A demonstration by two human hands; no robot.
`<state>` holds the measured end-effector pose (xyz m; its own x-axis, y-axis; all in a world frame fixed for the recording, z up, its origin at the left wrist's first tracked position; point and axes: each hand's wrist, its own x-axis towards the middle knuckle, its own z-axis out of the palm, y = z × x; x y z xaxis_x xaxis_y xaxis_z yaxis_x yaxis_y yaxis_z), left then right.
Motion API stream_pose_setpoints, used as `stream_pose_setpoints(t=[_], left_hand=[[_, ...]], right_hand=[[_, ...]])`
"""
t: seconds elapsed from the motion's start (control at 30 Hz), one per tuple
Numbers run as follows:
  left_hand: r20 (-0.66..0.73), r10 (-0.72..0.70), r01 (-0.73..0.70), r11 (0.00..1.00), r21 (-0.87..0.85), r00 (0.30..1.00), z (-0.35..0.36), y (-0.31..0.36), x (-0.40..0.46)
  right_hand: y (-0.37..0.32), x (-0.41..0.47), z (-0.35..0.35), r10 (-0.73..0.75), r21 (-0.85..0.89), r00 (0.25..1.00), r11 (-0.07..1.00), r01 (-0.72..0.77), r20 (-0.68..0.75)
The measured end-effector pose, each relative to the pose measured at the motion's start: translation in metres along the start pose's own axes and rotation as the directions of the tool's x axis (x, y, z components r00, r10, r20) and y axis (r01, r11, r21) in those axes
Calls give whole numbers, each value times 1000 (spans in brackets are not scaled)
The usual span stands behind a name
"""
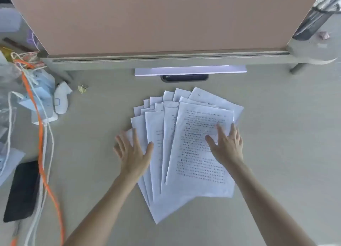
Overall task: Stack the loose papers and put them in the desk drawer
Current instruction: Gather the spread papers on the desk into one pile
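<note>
Desk [276,135]: printed papers [195,153] fanned out.

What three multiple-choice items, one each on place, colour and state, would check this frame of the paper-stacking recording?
1. Where does the flat black rectangular device lie relative to the fanned white printed paper sheets?
A. Left of them
B. On top of them
C. Right of them

2. What colour is the long cord running down the left side of the beige desk?
A. Green
B. Orange
C. Blue

3. How do the hands meet the sheets?
A. Both lifted clear
B. Both closed in fists
C. Both open, resting flat

Answers: 1 A, it sits at the desk's left edge. 2 B, it is bright orange. 3 C, the left hand and right hand lie spread on the paper.
</note>
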<state>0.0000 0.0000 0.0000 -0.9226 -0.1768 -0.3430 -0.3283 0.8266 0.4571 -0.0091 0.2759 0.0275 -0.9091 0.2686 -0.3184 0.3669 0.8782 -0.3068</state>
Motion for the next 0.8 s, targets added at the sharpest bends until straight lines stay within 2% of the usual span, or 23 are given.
stream_pose_setpoints(t=[0.07,0.13,0.23,0.4,0.5,0.6,0.67,0.8], left_hand=[[-98,33,-24,996,85,995,17,-9,10],[-165,95,-70,986,151,982,25,-13,19],[-215,184,-163,981,109,959,28,-9,27],[-232,303,-292,953,81,924,30,-11,45],[-233,315,-297,949,110,920,27,-14,42],[-251,292,-250,950,186,923,18,-18,30],[-233,244,-189,953,237,941,17,-24,20],[-228,239,-148,924,354,944,31,-34,12]], right_hand=[[6,12,18,65,-22,994,997,-67,-88],[10,23,35,58,-65,987,996,-68,-148],[15,29,57,-32,-142,966,990,-4,-255],[11,28,71,-94,-118,943,991,59,-318],[11,27,67,-125,-79,945,991,106,-301],[19,20,49,-118,87,965,986,141,-232],[26,12,42,-95,162,966,977,136,-239],[31,6,49,-108,59,956,990,129,-272]])
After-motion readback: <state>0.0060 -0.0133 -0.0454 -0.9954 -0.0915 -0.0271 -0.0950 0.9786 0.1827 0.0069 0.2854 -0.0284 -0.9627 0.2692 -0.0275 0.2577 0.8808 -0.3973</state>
